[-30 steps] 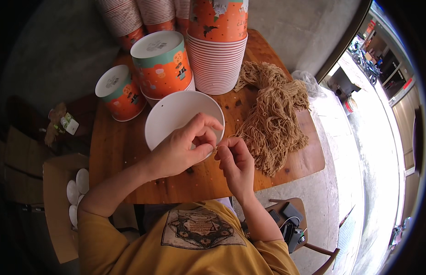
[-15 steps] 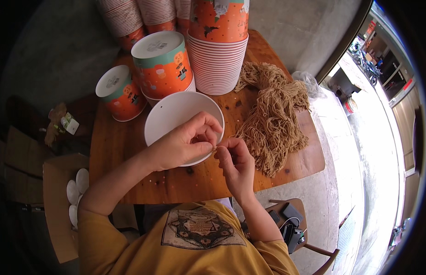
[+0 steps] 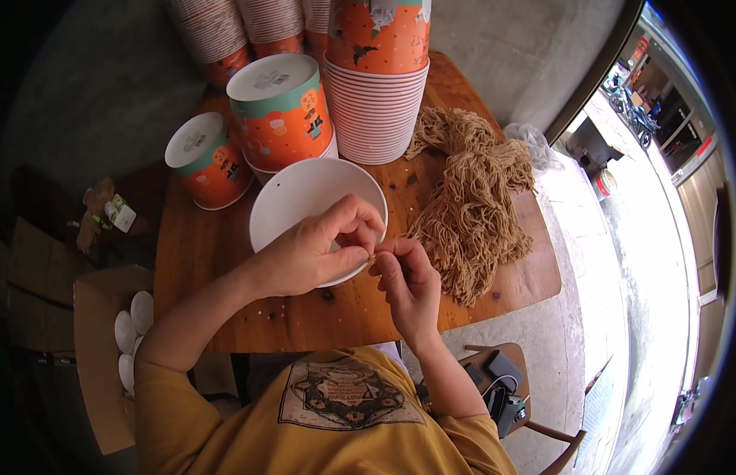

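My left hand [image 3: 316, 247] reaches across the near rim of a white paper bucket [image 3: 292, 202], its thumb and fingers pinched together. Against its fingertips is my right hand [image 3: 413, 281], also closed in a pinch at the bucket's right rim. Between them shows a tiny tan bit of cord [image 3: 372, 259]; most of it is hidden by the fingers. The bucket stands mouth up, with a small dark hole in its far left wall. A heap of tan cords [image 3: 475, 214] lies to the right of my right hand.
Behind the bucket stand upturned orange-and-green buckets [image 3: 277, 111] and a tall nested stack [image 3: 376, 111]. The wooden table [image 3: 241, 328] ends just before my body. A cardboard box [image 3: 106, 380] with white round pieces sits low left; a stool [image 3: 514, 360] holding small devices is low right.
Both hands stay pinched at the same spot on the rim, with only slight finger shifts. Bucket and cords have not moved.
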`<act>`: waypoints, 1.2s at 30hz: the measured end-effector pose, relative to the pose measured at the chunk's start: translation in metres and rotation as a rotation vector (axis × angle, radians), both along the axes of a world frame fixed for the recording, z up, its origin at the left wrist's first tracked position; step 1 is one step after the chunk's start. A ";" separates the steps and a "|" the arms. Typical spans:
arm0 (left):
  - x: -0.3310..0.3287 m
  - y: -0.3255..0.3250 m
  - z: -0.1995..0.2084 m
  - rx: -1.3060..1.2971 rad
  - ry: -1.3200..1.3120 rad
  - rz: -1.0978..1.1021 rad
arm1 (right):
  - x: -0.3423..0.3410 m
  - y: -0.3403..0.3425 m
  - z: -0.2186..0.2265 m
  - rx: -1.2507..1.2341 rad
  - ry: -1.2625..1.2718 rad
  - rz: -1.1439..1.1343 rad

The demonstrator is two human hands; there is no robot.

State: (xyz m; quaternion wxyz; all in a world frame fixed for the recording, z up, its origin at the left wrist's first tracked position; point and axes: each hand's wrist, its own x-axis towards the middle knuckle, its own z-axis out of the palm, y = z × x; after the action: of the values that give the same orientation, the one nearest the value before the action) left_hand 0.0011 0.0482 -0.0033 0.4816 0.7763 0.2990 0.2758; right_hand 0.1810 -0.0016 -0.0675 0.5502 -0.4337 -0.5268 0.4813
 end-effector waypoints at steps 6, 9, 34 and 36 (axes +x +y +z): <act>0.001 0.002 -0.004 -0.046 -0.037 -0.004 | 0.000 0.002 -0.003 0.265 -0.317 -0.206; 0.000 0.002 -0.006 -0.131 -0.086 -0.003 | 0.000 0.002 -0.004 0.407 -0.333 -0.193; 0.003 -0.005 -0.004 -0.171 -0.064 0.089 | 0.001 -0.010 -0.001 0.399 -0.231 -0.158; 0.004 -0.005 -0.005 -0.178 -0.069 0.085 | 0.002 -0.010 0.000 0.429 -0.301 -0.151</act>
State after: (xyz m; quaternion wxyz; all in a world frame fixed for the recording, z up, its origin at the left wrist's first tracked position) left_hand 0.0047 0.0430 -0.0079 0.5466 0.7071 0.3380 0.2950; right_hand 0.1827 -0.0118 -0.0675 0.5792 -0.4120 -0.6588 0.2466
